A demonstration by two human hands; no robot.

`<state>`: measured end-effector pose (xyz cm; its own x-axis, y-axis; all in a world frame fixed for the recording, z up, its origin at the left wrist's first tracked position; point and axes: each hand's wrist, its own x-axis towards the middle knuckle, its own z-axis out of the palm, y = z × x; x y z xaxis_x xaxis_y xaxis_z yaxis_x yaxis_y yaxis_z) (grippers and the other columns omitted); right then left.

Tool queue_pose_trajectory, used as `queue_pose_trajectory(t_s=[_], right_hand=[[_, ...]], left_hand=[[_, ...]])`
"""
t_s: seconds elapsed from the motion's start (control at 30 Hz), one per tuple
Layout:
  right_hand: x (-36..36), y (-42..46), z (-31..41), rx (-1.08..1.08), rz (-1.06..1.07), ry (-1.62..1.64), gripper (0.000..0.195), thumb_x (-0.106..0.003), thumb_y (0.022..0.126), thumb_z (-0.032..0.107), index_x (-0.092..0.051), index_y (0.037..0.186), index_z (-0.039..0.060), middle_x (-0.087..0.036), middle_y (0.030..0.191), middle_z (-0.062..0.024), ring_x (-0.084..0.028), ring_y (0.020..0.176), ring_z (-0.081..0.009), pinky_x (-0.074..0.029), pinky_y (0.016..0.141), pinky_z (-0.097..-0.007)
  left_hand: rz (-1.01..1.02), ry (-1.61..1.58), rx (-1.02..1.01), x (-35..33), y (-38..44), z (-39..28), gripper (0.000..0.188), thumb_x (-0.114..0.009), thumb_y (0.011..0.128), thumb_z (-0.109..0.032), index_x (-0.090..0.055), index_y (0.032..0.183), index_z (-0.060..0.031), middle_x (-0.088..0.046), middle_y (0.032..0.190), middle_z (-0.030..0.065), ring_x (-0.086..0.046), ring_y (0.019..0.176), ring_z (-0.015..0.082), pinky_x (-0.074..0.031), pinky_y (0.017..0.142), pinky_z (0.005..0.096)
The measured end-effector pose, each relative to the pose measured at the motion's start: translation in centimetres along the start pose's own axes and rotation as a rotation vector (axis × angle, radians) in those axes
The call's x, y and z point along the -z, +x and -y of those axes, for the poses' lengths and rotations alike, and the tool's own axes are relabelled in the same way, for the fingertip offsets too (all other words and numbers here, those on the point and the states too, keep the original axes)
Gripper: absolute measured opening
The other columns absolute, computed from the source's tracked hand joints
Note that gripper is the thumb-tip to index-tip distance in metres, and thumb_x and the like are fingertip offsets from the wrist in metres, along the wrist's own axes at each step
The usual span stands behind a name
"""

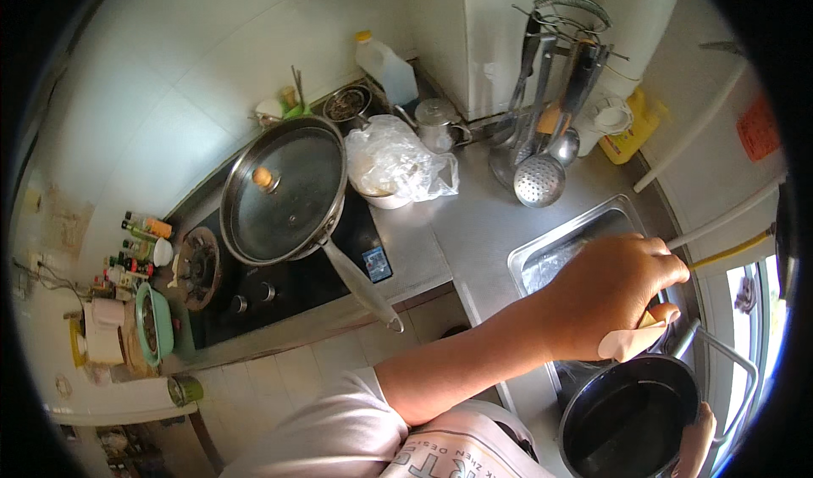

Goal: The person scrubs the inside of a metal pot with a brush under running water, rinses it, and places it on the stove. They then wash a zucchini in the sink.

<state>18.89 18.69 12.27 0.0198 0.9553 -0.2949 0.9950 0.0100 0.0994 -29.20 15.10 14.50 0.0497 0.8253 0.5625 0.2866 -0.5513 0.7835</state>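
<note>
My left hand (622, 287) reaches across the sink (516, 268), fingers curled downward. Between its thumb and palm is a thin, pale beige piece (632, 343); its material is unclear. Just below that hand, at the sink's near end, is a deep black pot (625, 417) with a dark interior. The visible part of my right hand (697, 437) grips the pot's right rim; the rest is cut off or hidden. A chrome faucet (689, 338) stands beside the pot, partly behind my left hand.
A lidded frying pan (286, 192) sits on the black gas stove (305, 287), its handle (362, 284) sticking out over the counter edge. Plastic bag (400, 157) covers a white bowl. Ladles and a skimmer (540, 181) hang above the counter. A yellow jug (635, 129) stands in the corner.
</note>
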Motion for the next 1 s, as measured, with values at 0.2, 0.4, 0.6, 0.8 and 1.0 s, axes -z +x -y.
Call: queue_pose_trajectory(t_s=[0.2, 0.4, 0.6, 0.8, 1.0], right_hand=[[-0.5, 3.9, -3.3, 0.033, 0.1, -0.16, 0.05, -0.066, 0.089, 0.02, -0.064, 0.135, 0.0018, -0.071, 0.12, -0.0284, -0.066, 0.119, -0.0397, -0.052, 0.104, -0.0455], [-1.1, 8.1, -4.5, 0.297, 0.027, -0.242, 0.049, -0.069, 0.089, 0.027, -0.068, 0.131, 0.001, -0.073, 0.113, -0.0291, -0.07, 0.109, -0.0436, -0.056, 0.096, -0.0525], [-1.2, 7.9, -1.9, 0.226, -0.175, -0.199, 0.025, -0.058, 0.082, 0.0, -0.069, 0.104, -0.0054, -0.068, 0.106, -0.0294, -0.064, 0.105, -0.0503, -0.051, 0.094, -0.0534], [1.4, 5.4, 2.7, 0.063, -0.075, 0.004, 0.029, -0.054, 0.077, -0.004, -0.069, 0.101, -0.0072, -0.068, 0.106, -0.0326, -0.064, 0.109, -0.0515, -0.052, 0.096, -0.0514], [2.3, 2.4, 4.9, -0.04, -0.143, -0.086, 0.031, -0.057, 0.079, -0.005, -0.072, 0.106, -0.0003, -0.071, 0.107, -0.029, -0.067, 0.109, -0.0476, -0.053, 0.094, -0.05]], left_hand=[[0.0, 0.018, 0.05, 0.9, -1.6, -0.4, 0.042, -0.074, 0.086, -0.021, -0.069, 0.12, 0.0041, -0.07, 0.109, 0.0191, -0.065, 0.099, 0.0396, -0.054, 0.085, 0.0463], [-0.061, 0.029, 0.084, 3.3, -3.5, -0.9, 0.04, -0.074, 0.087, -0.019, -0.069, 0.12, 0.0032, -0.07, 0.108, 0.0196, -0.066, 0.098, 0.0405, -0.054, 0.085, 0.0468], [-0.052, 0.071, 0.062, 3.8, -4.5, -0.6, 0.038, -0.075, 0.084, -0.015, -0.069, 0.118, 0.0014, -0.07, 0.1, 0.0202, -0.068, 0.091, 0.0405, -0.054, 0.079, 0.0471], [0.027, 0.106, 0.116, 3.6, -4.3, -0.7, 0.038, -0.073, 0.087, -0.011, -0.069, 0.123, 0.0015, -0.071, 0.104, 0.0187, -0.069, 0.093, 0.037, -0.055, 0.082, 0.0416], [0.088, 0.069, 0.127, 3.1, -3.8, -0.2, 0.04, -0.072, 0.088, -0.008, -0.069, 0.126, 0.0012, -0.072, 0.11, 0.0192, -0.07, 0.096, 0.0338, -0.055, 0.084, 0.0375]])
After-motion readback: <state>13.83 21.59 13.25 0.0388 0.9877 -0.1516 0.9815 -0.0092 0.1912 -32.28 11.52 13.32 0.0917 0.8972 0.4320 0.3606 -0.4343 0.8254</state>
